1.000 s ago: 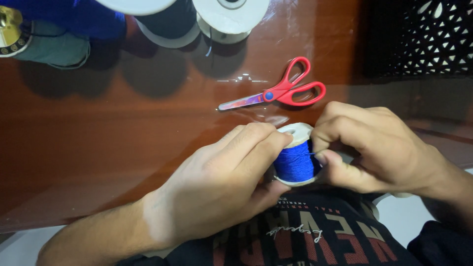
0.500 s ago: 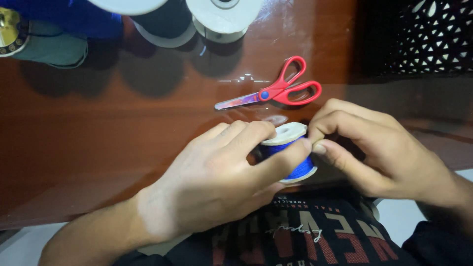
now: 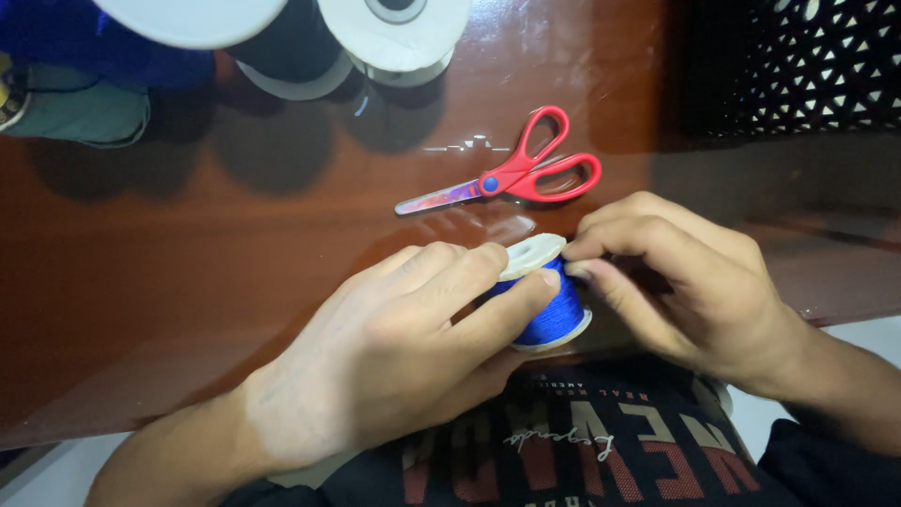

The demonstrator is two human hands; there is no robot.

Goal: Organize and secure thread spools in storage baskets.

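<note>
Left hand [image 3: 394, 357] clasps blue spool [image 3: 549, 305]; right hand [image 3: 685, 282] pinches rim.

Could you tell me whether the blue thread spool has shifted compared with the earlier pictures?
Yes. The blue thread spool has tipped: its white top, near upright before, now leans away toward the red scissors, which lie unmoved. It stays between the left hand and right hand.

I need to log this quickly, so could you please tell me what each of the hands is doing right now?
Left hand: closed around the blue spool.
Right hand: fingertips pinched at the spool's top rim; whether they hold thread cannot be told.
</note>
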